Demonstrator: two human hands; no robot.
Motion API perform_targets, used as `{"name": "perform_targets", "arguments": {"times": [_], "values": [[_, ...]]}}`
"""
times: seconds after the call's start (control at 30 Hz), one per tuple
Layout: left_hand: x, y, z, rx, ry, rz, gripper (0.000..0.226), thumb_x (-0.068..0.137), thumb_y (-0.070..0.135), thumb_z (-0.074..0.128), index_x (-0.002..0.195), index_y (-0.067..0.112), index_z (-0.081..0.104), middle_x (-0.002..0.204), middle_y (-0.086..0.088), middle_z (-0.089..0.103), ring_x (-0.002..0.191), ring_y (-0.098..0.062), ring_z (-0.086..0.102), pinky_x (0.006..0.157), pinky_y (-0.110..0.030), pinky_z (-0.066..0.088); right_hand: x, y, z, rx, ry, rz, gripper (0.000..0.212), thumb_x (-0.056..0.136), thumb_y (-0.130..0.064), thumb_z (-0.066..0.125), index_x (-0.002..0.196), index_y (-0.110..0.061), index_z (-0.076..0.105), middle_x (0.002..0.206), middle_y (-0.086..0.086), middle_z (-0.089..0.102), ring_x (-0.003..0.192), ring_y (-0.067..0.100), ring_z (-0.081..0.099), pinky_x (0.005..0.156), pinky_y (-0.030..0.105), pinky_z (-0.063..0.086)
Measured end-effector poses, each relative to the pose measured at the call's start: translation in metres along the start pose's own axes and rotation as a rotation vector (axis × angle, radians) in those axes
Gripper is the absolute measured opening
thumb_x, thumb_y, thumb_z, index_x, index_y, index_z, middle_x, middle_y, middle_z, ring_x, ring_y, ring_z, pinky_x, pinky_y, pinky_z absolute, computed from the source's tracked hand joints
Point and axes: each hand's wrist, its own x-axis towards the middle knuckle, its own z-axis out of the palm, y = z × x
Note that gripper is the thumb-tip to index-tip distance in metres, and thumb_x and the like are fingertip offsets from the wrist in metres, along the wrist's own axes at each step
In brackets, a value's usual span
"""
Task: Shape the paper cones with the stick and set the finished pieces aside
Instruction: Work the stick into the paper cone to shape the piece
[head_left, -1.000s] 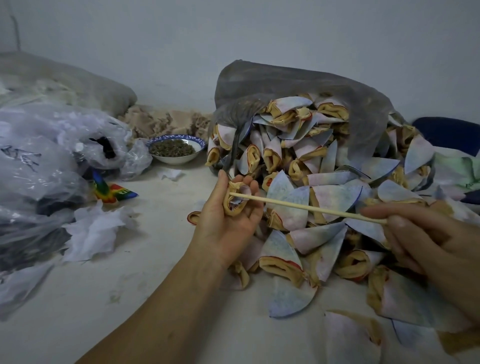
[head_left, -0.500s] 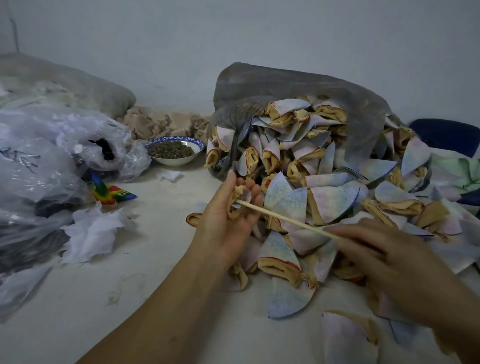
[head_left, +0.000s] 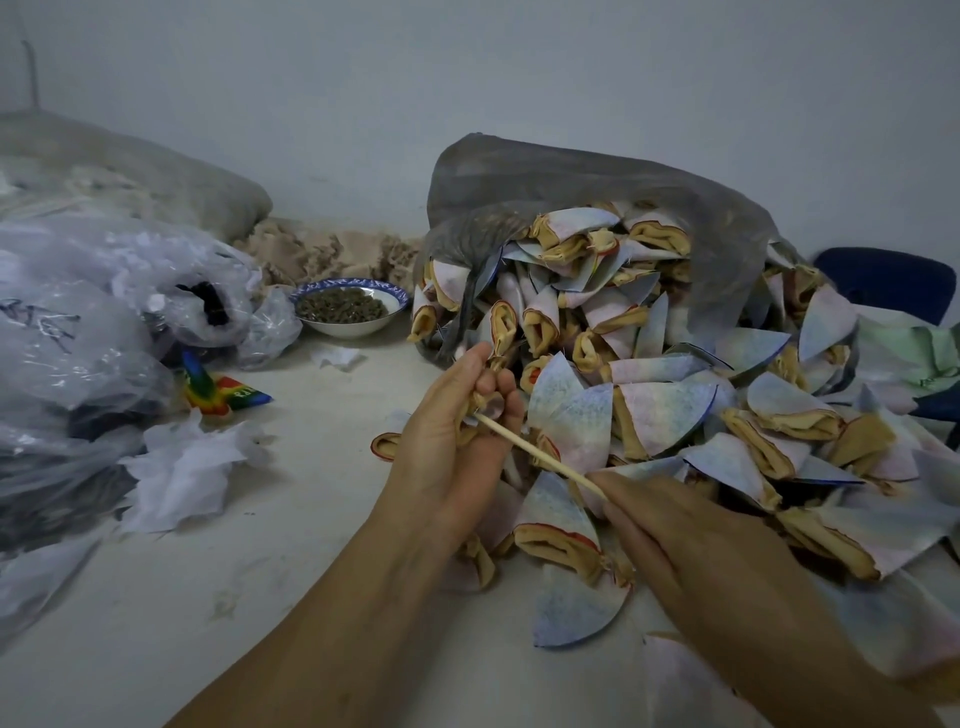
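Note:
My left hand (head_left: 447, 447) grips a small tan-lined paper cone (head_left: 475, 402), mostly hidden by the curled fingers. A thin wooden stick (head_left: 540, 454) runs from that cone down to my right hand (head_left: 696, 551), which pinches its lower end. The stick's tip is pushed into the cone's opening. A big heap of pale blue-pink paper cones (head_left: 660, 410) with tan linings spills from a grey plastic bag (head_left: 571, 182) just behind and right of both hands. One single cone (head_left: 385, 446) lies on the table left of my left hand.
A blue-rimmed bowl (head_left: 349, 306) of dark bits stands at the back. Clear plastic bags (head_left: 93, 322) and crumpled white tissue (head_left: 182, 467) fill the left side. A rainbow wrapper (head_left: 223, 389) lies near them. A dark blue chair back (head_left: 883, 280) shows at the right.
My right hand has moved left and down along the stick, pushing it deeper into the cone. My left hand has closed tighter round the cone and shifted slightly toward me.

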Motion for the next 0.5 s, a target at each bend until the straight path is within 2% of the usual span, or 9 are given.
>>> {"name": "perform_targets", "arguments": {"times": [0.07,0.17,0.23,0.3,0.33,0.4,0.5], "values": [[0.0,-0.002,0.001,-0.009,-0.008,0.003,0.022,0.089,0.014,0.059,0.109,0.007,0.061,0.061,0.003,0.051,0.067,-0.011,0.062,0.073,-0.026,0.054,0.002,-0.003,0.005,0.03,0.056,0.016,0.047,0.098,-0.023,0.044,0.143,-0.027,0.035,0.124,0.0,0.058,0.095,0.02,0.065,0.078,0.038,0.054],[0.0,-0.008,0.002,-0.008,-0.017,-0.002,0.026,0.083,0.014,0.059,0.108,0.008,0.058,0.057,0.004,0.047,0.062,-0.01,0.06,0.07,-0.025,0.052,0.006,-0.003,0.017,0.066,0.18,0.002,0.036,0.09,-0.018,0.061,0.126,-0.018,0.059,0.093,0.002,0.068,0.071,0.02,0.067,0.061,0.041,0.055],[0.0,-0.009,0.003,-0.01,-0.042,-0.011,0.027,0.082,0.015,0.059,0.108,0.008,0.056,0.056,0.004,0.046,0.061,-0.01,0.059,0.069,-0.025,0.052,0.005,-0.007,0.018,0.343,0.234,0.088,0.028,0.092,-0.029,0.051,0.116,-0.025,0.065,0.079,-0.009,0.066,0.068,0.008,0.062,0.064,0.031,0.052],[-0.004,-0.014,0.006,0.025,-0.077,-0.04,0.028,0.084,0.013,0.057,0.111,0.008,0.054,0.057,0.004,0.047,0.062,-0.01,0.057,0.07,-0.025,0.051,0.006,-0.01,0.018,0.632,0.186,0.203,0.022,0.092,-0.035,0.046,0.099,-0.036,0.067,0.065,-0.013,0.063,0.062,0.0,0.057,0.056,0.013,0.044],[-0.007,-0.02,0.007,0.088,-0.094,-0.068,0.026,0.086,0.009,0.056,0.111,0.008,0.055,0.059,0.004,0.049,0.064,-0.011,0.056,0.069,-0.025,0.05,0.008,-0.01,0.018,0.744,0.159,0.255,0.02,0.093,-0.034,0.048,0.09,-0.04,0.067,0.062,-0.015,0.063,0.059,-0.002,0.055,0.051,0.009,0.04],[-0.015,-0.036,0.009,0.261,-0.115,-0.124,0.017,0.092,0.006,0.051,0.106,0.008,0.061,0.062,0.002,0.052,0.07,-0.013,0.056,0.062,-0.023,0.049,0.013,-0.01,0.016,0.872,0.126,0.318,0.024,0.091,-0.035,0.049,0.079,-0.045,0.067,0.071,-0.018,0.067,0.066,-0.004,0.058,0.053,0.005,0.041],[-0.018,-0.043,0.011,0.361,-0.118,-0.106,0.016,0.096,0.019,0.054,0.102,0.01,0.067,0.071,-0.001,0.059,0.08,-0.015,0.062,0.062,-0.021,0.051,0.016,-0.007,0.014,0.885,0.123,0.321,0.024,0.085,-0.049,0.044,0.076,-0.054,0.066,0.087,-0.005,0.07,0.083,0.006,0.061,0.066,0.016,0.049]]}}
